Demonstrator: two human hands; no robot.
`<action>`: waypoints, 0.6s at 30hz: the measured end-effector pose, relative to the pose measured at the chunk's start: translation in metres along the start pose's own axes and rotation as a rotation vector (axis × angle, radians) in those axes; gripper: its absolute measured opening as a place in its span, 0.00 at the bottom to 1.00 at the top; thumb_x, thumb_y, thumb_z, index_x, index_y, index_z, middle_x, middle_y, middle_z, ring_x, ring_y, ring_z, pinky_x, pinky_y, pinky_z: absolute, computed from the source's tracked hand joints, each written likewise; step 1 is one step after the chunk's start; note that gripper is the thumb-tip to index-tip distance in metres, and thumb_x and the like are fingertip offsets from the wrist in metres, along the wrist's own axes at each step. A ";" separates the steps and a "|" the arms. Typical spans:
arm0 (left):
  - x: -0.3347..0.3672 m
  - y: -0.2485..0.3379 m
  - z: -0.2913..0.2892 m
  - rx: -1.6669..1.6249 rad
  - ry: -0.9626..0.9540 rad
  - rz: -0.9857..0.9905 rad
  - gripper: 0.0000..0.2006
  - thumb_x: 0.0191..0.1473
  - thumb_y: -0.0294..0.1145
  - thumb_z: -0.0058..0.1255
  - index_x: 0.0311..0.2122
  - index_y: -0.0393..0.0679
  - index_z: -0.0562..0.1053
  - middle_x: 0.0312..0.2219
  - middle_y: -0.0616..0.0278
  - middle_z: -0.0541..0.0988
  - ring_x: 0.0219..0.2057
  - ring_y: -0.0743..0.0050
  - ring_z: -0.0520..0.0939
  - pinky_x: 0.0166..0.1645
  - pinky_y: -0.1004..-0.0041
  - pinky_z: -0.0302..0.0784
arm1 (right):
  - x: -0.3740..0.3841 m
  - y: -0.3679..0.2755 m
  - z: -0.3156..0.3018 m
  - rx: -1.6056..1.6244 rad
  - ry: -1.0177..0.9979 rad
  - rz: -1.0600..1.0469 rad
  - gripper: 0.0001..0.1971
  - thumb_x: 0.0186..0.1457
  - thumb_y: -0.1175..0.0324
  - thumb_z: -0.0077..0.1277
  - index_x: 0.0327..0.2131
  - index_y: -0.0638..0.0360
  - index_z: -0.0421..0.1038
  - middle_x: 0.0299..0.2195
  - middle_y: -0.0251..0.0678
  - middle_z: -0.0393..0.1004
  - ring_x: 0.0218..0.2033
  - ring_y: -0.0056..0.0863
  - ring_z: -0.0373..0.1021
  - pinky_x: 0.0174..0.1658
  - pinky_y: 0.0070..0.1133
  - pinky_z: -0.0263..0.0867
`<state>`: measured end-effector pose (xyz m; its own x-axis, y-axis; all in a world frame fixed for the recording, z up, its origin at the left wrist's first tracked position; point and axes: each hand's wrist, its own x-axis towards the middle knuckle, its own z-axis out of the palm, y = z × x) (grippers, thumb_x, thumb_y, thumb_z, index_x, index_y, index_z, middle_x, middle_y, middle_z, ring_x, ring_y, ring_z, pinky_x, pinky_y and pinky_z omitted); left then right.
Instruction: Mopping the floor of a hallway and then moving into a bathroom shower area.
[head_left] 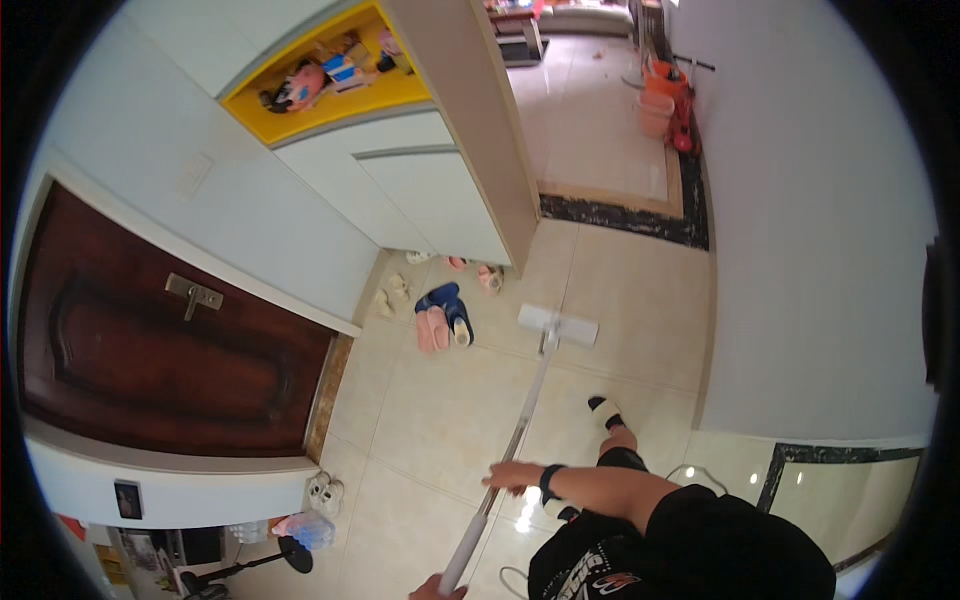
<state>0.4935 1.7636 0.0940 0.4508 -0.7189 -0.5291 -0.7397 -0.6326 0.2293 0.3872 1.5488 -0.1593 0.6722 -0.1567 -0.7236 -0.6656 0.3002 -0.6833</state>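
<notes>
Both hands close on the mop (530, 395) pole: the right hand (512, 474) wraps its middle, and the left hand (436, 589) holds the near end. The mop's white head lies on the tiled floor (440, 420), right of 2 pairs of slippers (443, 316).

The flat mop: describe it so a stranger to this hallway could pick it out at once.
Start at the dark brown door and move right across the beige tiled floor, past the pink slippers by the white cabinet. The flat mop has a long pale pole running from the person's hands to a white rectangular head, the only long-handled thing on these tiles.
</notes>
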 end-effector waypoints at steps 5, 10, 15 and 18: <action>-0.075 -0.054 -0.053 0.048 -0.026 -0.114 0.19 0.37 0.41 0.57 0.37 0.45 0.73 0.27 0.50 0.76 0.31 0.54 0.76 0.35 0.65 0.72 | -0.002 -0.025 0.101 -0.114 -0.219 0.039 0.25 0.50 0.46 0.35 0.36 0.61 0.67 0.18 0.39 0.63 0.15 0.30 0.67 0.18 0.24 0.67; -0.085 -0.104 -0.058 0.034 -0.079 -0.050 0.24 0.34 0.40 0.60 0.40 0.43 0.72 0.29 0.49 0.76 0.34 0.56 0.77 0.39 0.66 0.72 | -0.013 -0.046 0.140 -0.291 -0.208 -0.016 0.24 0.52 0.51 0.30 0.28 0.65 0.65 0.11 0.35 0.59 0.12 0.32 0.68 0.16 0.25 0.68; -0.060 -0.089 -0.075 0.077 -0.114 0.044 0.25 0.33 0.38 0.61 0.40 0.41 0.72 0.30 0.46 0.76 0.35 0.55 0.77 0.40 0.66 0.72 | -0.005 -0.052 0.118 -0.302 -0.166 -0.105 0.25 0.53 0.52 0.28 0.35 0.65 0.66 0.12 0.35 0.57 0.12 0.34 0.69 0.16 0.24 0.67; -0.034 -0.058 -0.089 0.103 -0.105 0.094 0.25 0.33 0.37 0.61 0.40 0.40 0.72 0.30 0.46 0.76 0.35 0.55 0.77 0.39 0.66 0.71 | -0.009 -0.061 0.079 -0.295 -0.197 -0.011 0.26 0.53 0.52 0.28 0.39 0.67 0.66 0.16 0.38 0.60 0.14 0.34 0.69 0.16 0.24 0.68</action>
<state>0.5654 1.7989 0.1718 0.3263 -0.7360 -0.5932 -0.8260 -0.5271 0.1996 0.4476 1.6065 -0.1032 0.7100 0.0345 -0.7034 -0.7040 0.0103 -0.7101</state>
